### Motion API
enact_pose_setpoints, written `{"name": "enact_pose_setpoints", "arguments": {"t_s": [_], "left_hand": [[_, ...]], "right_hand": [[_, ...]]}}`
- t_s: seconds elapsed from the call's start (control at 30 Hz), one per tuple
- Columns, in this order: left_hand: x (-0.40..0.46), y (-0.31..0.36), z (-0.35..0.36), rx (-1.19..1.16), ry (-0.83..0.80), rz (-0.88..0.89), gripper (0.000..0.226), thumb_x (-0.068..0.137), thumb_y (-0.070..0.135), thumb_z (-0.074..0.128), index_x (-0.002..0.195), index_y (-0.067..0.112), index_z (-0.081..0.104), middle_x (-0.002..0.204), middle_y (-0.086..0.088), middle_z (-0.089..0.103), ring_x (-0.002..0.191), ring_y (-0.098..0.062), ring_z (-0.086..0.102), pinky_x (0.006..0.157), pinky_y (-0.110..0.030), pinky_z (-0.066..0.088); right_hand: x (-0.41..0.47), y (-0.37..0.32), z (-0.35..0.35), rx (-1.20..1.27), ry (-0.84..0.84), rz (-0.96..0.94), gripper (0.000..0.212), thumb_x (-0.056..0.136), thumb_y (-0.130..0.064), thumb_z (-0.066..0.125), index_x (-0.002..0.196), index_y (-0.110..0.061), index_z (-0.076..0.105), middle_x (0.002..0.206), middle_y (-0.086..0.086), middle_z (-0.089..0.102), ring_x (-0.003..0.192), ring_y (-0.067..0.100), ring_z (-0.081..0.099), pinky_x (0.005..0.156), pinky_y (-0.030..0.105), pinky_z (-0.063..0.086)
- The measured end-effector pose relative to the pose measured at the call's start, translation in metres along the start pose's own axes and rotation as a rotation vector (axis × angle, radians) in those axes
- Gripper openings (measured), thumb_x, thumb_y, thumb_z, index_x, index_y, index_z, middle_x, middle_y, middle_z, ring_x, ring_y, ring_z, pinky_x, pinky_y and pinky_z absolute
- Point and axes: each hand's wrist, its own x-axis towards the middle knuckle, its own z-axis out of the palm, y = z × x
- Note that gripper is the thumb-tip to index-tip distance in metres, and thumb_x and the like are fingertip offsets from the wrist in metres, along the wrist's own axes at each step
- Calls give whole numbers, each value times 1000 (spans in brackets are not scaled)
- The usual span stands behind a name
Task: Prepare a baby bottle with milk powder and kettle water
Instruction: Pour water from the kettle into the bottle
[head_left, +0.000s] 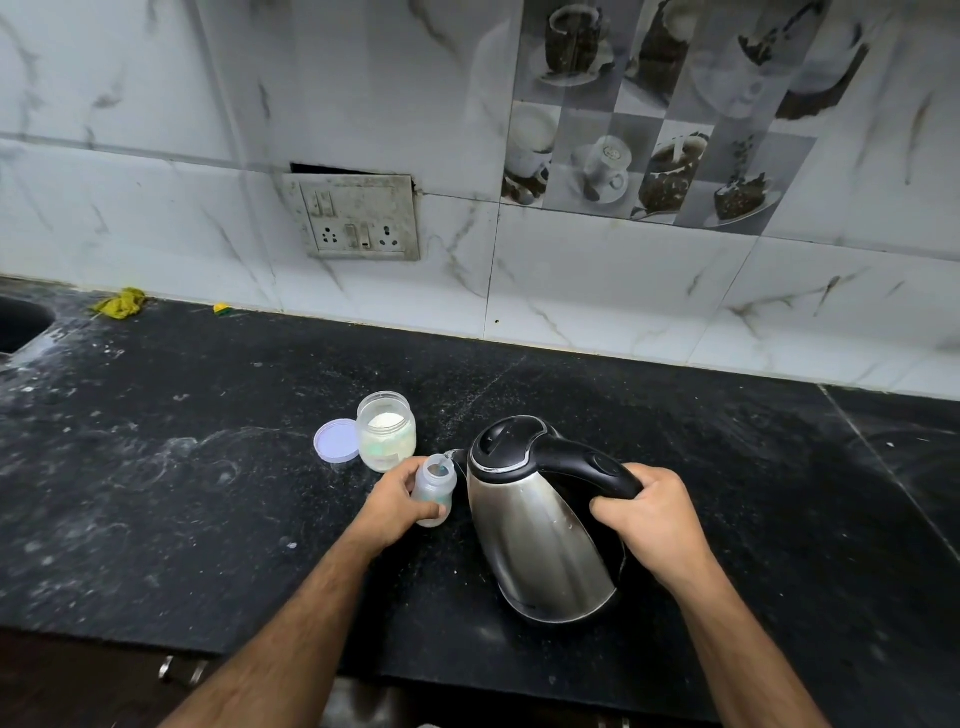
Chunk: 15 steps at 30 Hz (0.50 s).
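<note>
A small clear baby bottle (435, 484) stands open on the black counter, and my left hand (392, 506) grips its side. My right hand (655, 522) grips the black handle of a steel kettle (530, 525), which is tilted to the left with its spout right over the bottle's mouth. A thin stream of water runs from the spout into the bottle. Just behind the bottle stands an open clear jar of white milk powder (386, 430), with its pale round lid (336, 440) lying flat to its left.
The black stone counter (208, 493) is dusty, with a sink edge (21, 322) at the far left. A yellow cloth (120, 303) and a small yellow scrap (222, 309) lie by the tiled wall. A socket plate (358, 217) is set in the wall.
</note>
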Motion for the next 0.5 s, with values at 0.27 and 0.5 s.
{"name": "enact_pose_setpoints", "arguments": {"t_s": [0.27,0.5], "left_hand": [[1,-1,1,-12,4,5,66,69,-16,75,127,9,57,122,-8,68,118,-24,63,108,-46,45],[1,-2,4,-36,6,7,67,70,-19,73,129,5,55,124,-12,67,120,-27,61,108,-47,44]], "right_hand": [[0,0,1,-14,-8,-7,22,51,-16,60,66,-1,56,50,-3,48,48,14,45,50,31,34],[2,0,0,-37,-9,-15,21,50,-18,60,64,-3,54,48,-6,47,46,13,43,48,29,33]]}}
